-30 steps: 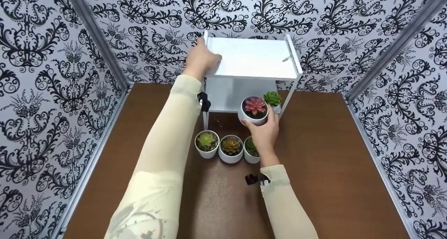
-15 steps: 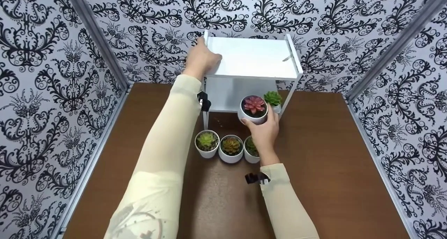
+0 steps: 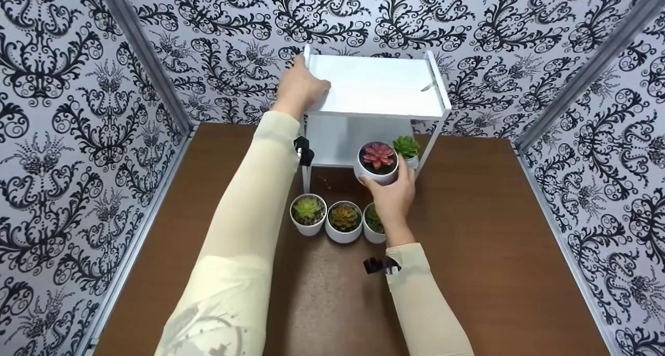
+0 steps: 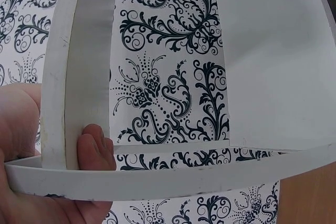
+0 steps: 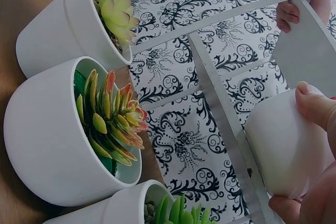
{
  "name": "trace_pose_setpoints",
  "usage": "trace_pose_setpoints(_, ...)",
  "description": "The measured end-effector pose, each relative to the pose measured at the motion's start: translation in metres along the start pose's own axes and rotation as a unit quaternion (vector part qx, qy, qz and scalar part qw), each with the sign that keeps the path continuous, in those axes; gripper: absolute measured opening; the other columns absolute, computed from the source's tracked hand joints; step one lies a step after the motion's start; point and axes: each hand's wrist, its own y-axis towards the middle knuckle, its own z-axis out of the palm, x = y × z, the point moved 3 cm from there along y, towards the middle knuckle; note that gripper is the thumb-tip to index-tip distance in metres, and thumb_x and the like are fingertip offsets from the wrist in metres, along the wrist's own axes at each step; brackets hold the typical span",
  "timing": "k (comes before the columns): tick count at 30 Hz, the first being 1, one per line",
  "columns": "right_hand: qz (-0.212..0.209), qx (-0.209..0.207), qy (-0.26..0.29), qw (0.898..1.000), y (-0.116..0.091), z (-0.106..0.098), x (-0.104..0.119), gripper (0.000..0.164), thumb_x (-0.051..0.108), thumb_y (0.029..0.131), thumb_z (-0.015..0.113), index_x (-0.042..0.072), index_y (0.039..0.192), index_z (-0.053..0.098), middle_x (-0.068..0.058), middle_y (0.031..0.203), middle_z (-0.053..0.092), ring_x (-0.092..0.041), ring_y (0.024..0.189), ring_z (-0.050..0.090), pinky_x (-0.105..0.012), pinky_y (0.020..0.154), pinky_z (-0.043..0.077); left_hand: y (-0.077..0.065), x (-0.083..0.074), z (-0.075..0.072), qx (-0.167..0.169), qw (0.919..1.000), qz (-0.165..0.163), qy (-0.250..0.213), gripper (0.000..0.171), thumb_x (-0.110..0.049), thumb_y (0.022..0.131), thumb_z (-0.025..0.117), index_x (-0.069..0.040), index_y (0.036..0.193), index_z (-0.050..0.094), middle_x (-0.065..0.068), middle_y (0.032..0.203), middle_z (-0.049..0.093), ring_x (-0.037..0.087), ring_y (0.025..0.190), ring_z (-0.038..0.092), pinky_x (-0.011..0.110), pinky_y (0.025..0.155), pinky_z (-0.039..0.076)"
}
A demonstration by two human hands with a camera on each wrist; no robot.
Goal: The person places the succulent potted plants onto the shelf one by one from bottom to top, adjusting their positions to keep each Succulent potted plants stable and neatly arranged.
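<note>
My left hand (image 3: 301,88) grips the upper left end of a white two-tier shelf (image 3: 374,86). In the left wrist view, its fingers (image 4: 96,150) curl round the shelf's side frame. With my right hand (image 3: 392,197) I hold a white pot with a red succulent (image 3: 378,158), thumb and fingers on opposite sides. This pot is at the front edge of the lower tier; the right wrist view has its white side (image 5: 289,140) close to that edge, and I cannot tell whether it rests there. A small green succulent pot (image 3: 406,150) stands at the lower tier's right end.
In front of the shelf, a row of white pots stands on the brown table (image 3: 483,231): a light green succulent (image 3: 307,213), an orange-green one (image 3: 344,221), and a green one (image 3: 374,223) partly behind my right hand. Patterned walls (image 3: 218,60) enclose the table.
The red succulent's pot has shifted very slightly upward in the head view within my right hand's hold. My left hand stays on the shelf, and the other pots have not moved.
</note>
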Motion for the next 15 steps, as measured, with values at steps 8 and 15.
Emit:
trace_pose_setpoints(8,0.001,0.0,0.001,1.0,-0.0008,-0.0008,0.0013,0.101,0.033,0.066,0.103,0.012,0.153,0.057,-0.017,0.143,0.06,-0.034,0.136,0.057,-0.049,0.118,0.046,-0.0024,-0.0015,0.0001,0.0,1.0,-0.001,-0.004,0.102,-0.032,0.098,0.072,-0.023,0.173,0.004,0.012,0.171,0.039,0.029,0.152,0.048,0.04,0.126,0.043)
trace_pose_setpoints(15,0.0,-0.005,0.0,1.0,-0.0004,0.0,0.002,0.101,0.033,0.066,0.103,0.011,0.153,0.057,-0.017,0.14,0.061,-0.035,0.135,0.058,-0.049,0.118,0.047,-0.003,-0.001,0.0002,0.004,0.9998,-0.002,-0.019,0.101,-0.031,0.099,0.072,-0.024,0.173,0.003,0.012,0.172,0.038,0.029,0.151,0.048,0.04,0.124,0.045)
